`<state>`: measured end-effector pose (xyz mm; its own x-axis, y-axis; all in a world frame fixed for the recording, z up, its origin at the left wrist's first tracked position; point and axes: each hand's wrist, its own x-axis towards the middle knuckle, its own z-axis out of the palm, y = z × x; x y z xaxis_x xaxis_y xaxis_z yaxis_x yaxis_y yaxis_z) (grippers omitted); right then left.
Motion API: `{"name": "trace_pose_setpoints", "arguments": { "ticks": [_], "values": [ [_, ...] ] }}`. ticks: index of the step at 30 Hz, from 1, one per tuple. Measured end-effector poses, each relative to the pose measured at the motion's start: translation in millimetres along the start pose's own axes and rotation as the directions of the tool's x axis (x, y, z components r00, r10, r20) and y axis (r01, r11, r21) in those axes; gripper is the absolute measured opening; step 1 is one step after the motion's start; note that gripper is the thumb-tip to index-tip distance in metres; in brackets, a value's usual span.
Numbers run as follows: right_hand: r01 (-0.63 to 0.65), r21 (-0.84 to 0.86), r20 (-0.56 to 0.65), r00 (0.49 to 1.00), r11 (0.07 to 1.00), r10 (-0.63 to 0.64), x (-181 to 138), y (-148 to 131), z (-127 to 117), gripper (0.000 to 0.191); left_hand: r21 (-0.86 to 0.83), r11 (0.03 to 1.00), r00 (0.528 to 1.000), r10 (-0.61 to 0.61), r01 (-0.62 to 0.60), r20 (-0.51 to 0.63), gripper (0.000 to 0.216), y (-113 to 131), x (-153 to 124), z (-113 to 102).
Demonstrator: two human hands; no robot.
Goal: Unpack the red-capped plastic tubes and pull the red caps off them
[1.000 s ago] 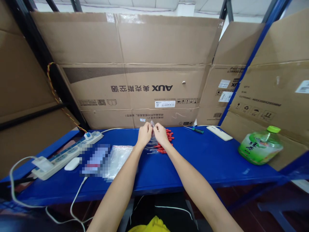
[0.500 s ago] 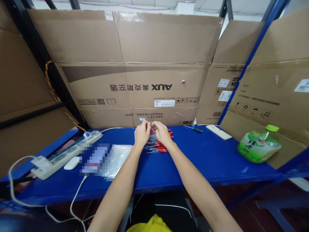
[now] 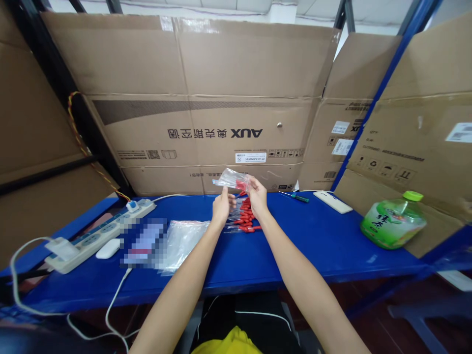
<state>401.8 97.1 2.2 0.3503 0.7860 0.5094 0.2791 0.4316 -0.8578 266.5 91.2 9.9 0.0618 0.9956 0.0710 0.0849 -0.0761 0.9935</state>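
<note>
My right hand pinches the end of a clear plastic bag, held up in front of the cardboard. Something red shows through the bag near my fingers; its exact kind is unclear. Just below the bag, my left hand has its thumb raised and its fingers apart from the thumb, with nothing visibly gripped. Between and under my hands, a row of thin clear pieces with red ends lies on the blue table. Flat clear zip bags lie left of my left forearm.
A power strip, a white charging case and a blurred-out phone-like object lie at left. At right are a green screwdriver, a white power bank-like slab and a green drink bottle. Cardboard walls the back.
Both hands were close together over the row. My right hand has lifted the bag with the red content upward, and my left hand has come away from it, lower.
</note>
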Motion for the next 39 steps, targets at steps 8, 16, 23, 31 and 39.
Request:
{"name": "trace_pose_setpoints", "arguments": {
  "ticks": [8, 16, 23, 31, 39],
  "values": [
    [0.028, 0.136, 0.209, 0.976, 0.990, -0.056, -11.3, 3.7, 10.5, 0.048, -0.673, 0.732, 0.993, 0.105, -0.108, -0.045, 0.033, 0.5, 13.0, -0.9],
    [-0.008, 0.091, 0.278, 0.960, 0.996, -0.018, -13.8, 14.3, 14.0, 0.039, -0.832, 0.548, 0.993, 0.112, -0.091, -0.035, 0.038, 7.9, 16.2, -11.5],
    [-0.161, 0.273, 0.357, 0.932, 0.949, 0.056, -18.8, 14.9, 21.0, 0.052, -0.811, 0.570, 0.983, 0.184, -0.130, -0.028, 0.042, 1.8, 17.2, -7.3],
    [0.104, 0.027, 0.244, 0.964, 0.994, -0.107, -20.8, 10.1, 20.0, 0.028, -0.846, 0.520, 0.980, 0.197, -0.119, -0.016, 0.050, 1.9, 14.7, -5.1],
    [0.152, -0.051, 0.327, 0.936, 0.987, -0.127, -25.2, -1.4, 16.0, 0.033, -0.877, 0.478, 0.986, 0.121, 0.047, 0.118, 0.047, -0.7, 17.1, -6.2]
  ]
}}
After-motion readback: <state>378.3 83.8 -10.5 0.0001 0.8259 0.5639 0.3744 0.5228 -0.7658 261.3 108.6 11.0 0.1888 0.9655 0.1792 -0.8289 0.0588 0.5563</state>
